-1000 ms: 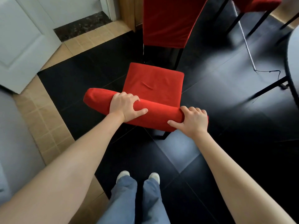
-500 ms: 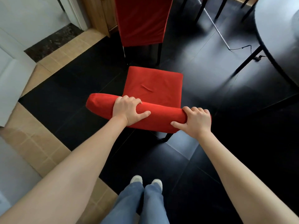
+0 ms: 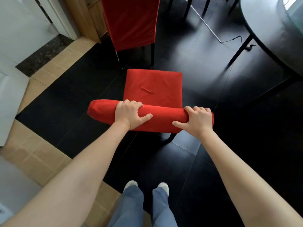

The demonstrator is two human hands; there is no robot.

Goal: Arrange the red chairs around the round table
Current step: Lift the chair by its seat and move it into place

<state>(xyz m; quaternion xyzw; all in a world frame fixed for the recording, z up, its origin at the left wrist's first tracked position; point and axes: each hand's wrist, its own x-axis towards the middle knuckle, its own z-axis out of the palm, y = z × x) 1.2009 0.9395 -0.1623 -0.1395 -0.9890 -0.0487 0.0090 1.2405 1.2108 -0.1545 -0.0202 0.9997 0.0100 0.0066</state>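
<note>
1. A red chair [image 3: 153, 89] stands on the black floor [image 3: 205, 76] directly in front of the person, its seat facing away from them and its padded top rail [image 3: 160, 118] nearest to them.
2. The left hand [image 3: 129, 113] grips the top rail a little left of the rail's middle; its fingers [image 3: 131, 103] are curled over the far side and the thumb lies along the near side, so the hand is clamped on the rail.
3. The right hand [image 3: 198, 120] grips the same rail at its right end, fingers wrapped over the top and thumb pointing left along the near face, also clamped on it.
4. A second red chair [image 3: 131, 22] stands just beyond the held chair's seat, its tall back turned toward the person and its dark legs on the black floor.
5. The round counter [image 3: 268, 27], dark-topped, sits beyond and to the right of the held chair, well apart from it; one slanted dark leg [image 3: 241, 48] shows beneath its edge.
6. A thin cable [image 3: 232, 39] lies on the floor between the second chair and the counter's leg.
7. Left of the held chair the black floor meets a band of tan tiles [image 3: 32, 145], with a white door [image 3: 9, 99] beyond.
8. The person's blue trouser legs [image 3: 131, 208] and light shoes [image 3: 163, 185] show on the near side of the held chair.
9. No containers can be seen.
</note>
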